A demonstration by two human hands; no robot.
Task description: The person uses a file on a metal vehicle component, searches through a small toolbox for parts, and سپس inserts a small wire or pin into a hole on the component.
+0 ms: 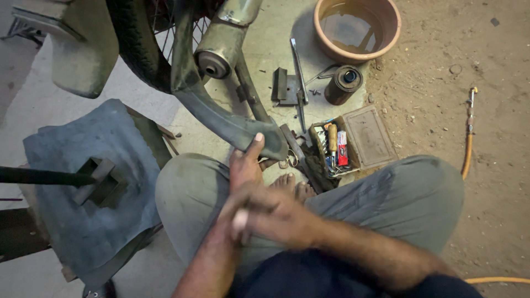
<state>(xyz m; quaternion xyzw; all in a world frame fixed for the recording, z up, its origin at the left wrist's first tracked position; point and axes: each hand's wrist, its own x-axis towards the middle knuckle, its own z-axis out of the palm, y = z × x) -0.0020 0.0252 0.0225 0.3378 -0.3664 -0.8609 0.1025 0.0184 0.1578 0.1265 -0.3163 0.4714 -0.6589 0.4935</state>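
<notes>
The left hand [245, 165] reaches forward, its grip pinching the black inner tube [232, 124] that hangs from the motorcycle wheel [138, 49] above the knees. The right hand [270, 212] lies blurred across the left wrist; whether its grip is spread or pressed together cannot be told. A small open toolbox [331, 149] sits on the floor just beyond the bare feet.

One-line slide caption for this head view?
Left hand grips a black inner tube beside a motorcycle wheel; right hand crosses over it.
</notes>
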